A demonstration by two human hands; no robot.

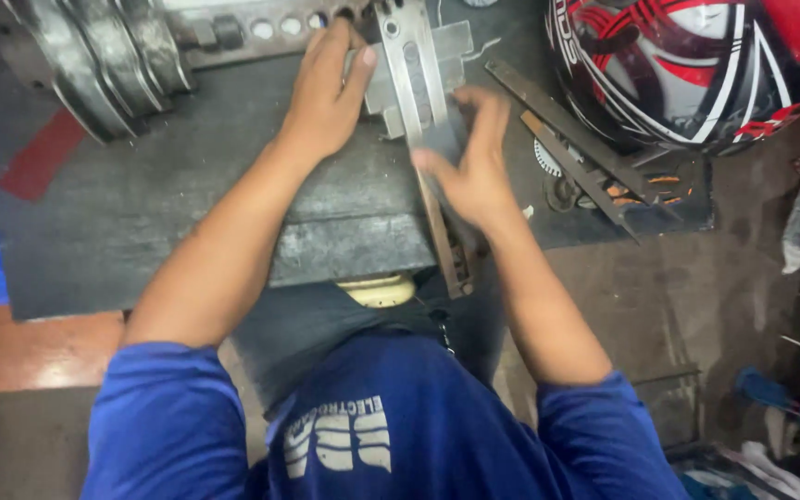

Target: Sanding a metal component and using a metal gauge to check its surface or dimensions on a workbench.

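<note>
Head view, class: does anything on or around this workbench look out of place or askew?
Yes. A red, white and black motorcycle helmet sits at the bench's far right corner among loose metal strips. The long flat metal bar under the left hand and right hand overhangs the dark block's front edge.

Right hand [474, 171] motion-blurred, fingers indistinct. Helmet [687, 65] cut off at upper right edge. Ribbed metal part [94, 56] clipped upper left.

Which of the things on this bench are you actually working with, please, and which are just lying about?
In hand:
left hand pressing the small metal block
right hand against the long slotted metal bar

Lying about:
red, black and white helmet
loose flat metal strips
ribbed metal part
</note>
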